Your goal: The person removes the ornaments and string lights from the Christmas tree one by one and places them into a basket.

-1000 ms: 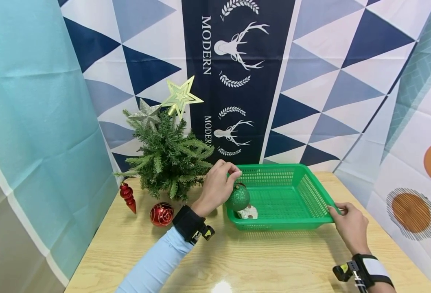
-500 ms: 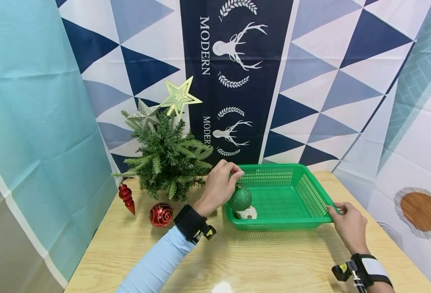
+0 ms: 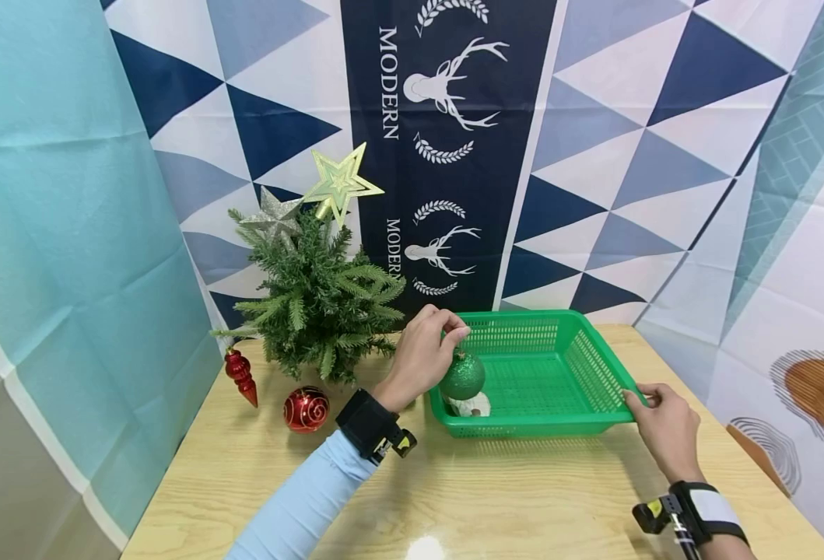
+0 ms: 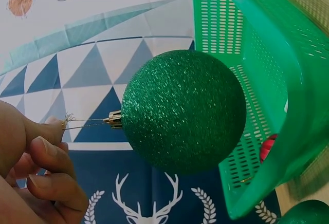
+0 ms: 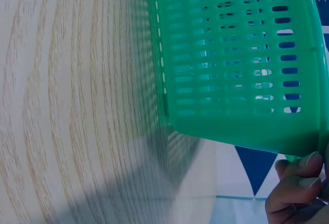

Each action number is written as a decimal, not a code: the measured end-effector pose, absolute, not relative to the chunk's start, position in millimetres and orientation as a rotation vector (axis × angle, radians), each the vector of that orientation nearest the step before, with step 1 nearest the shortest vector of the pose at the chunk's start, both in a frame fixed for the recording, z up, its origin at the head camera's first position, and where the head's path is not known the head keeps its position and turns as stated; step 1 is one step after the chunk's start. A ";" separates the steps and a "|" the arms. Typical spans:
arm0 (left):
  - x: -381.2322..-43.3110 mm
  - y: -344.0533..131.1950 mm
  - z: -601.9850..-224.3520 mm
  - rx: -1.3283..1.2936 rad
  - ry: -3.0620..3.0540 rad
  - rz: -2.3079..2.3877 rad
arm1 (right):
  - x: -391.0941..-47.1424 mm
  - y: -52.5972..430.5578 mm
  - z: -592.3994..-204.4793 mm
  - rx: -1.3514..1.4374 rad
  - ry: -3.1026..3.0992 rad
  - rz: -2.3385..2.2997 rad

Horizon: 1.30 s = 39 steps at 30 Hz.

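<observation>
A green glitter Christmas bauble [image 3: 463, 376] hangs over the left end of the green plastic basket [image 3: 534, 426]. My left hand [image 3: 422, 350] pinches the bauble's gold thread loop between thumb and fingers. The left wrist view shows the thread [image 4: 85, 124] running taut to the gold cap [image 4: 113, 119]. Below the bauble, a whitish ornament [image 3: 475, 405] lies in the basket, partly covered by it. My right hand [image 3: 667, 428] grips the basket's right rim near its front corner. In the right wrist view, curled fingers [image 5: 300, 183] hold that rim beside the slotted wall.
A small artificial tree [image 3: 320, 303] with a gold star [image 3: 341, 185] and a silver star [image 3: 275, 214] stands left. A red drop ornament [image 3: 241, 376] hangs from a branch. A red bauble [image 3: 306, 409] rests on the table [image 3: 510, 505]. Another green ball [image 4: 307, 213] sits outside the basket.
My left hand and the hanging bauble have shifted slightly right over the basket. The right hand keeps its grip on the rim.
</observation>
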<state>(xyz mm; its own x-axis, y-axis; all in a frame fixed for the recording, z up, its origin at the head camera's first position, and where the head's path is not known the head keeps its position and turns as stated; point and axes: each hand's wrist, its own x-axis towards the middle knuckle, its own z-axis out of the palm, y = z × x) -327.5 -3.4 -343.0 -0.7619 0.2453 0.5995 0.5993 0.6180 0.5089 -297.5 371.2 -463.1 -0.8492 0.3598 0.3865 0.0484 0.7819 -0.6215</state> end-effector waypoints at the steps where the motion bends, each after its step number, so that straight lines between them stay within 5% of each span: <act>1: -327.8 -2.7 -343.1 -0.663 -2.366 -0.989 | -297.8 371.4 -463.4 -0.303 -2.475 0.844; 39: -333.5 14.2 -351.1 -0.719 -2.439 -0.965 | -298.5 370.4 -462.9 -0.306 -2.459 0.827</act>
